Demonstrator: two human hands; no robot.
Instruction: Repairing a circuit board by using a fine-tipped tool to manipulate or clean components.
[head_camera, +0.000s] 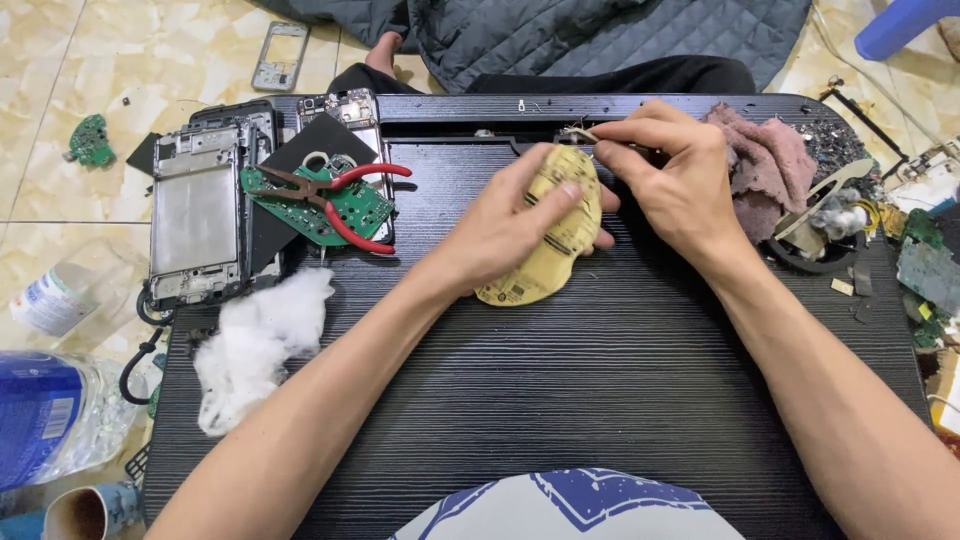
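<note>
The yellow circuit board (545, 235) is lying at the far middle of the dark surface (600, 400), with the left hand (510, 225) curling its fingers over it and pressing it down. The right hand (675, 170) is pinching a thin tool (585, 135) against the board's far edge, so work there looks under way, not finished. Red-handled pliers (335, 200) and white cotton (255, 345) are sitting left, a pink rag (765, 165) right; the near surface is offering room.
</note>
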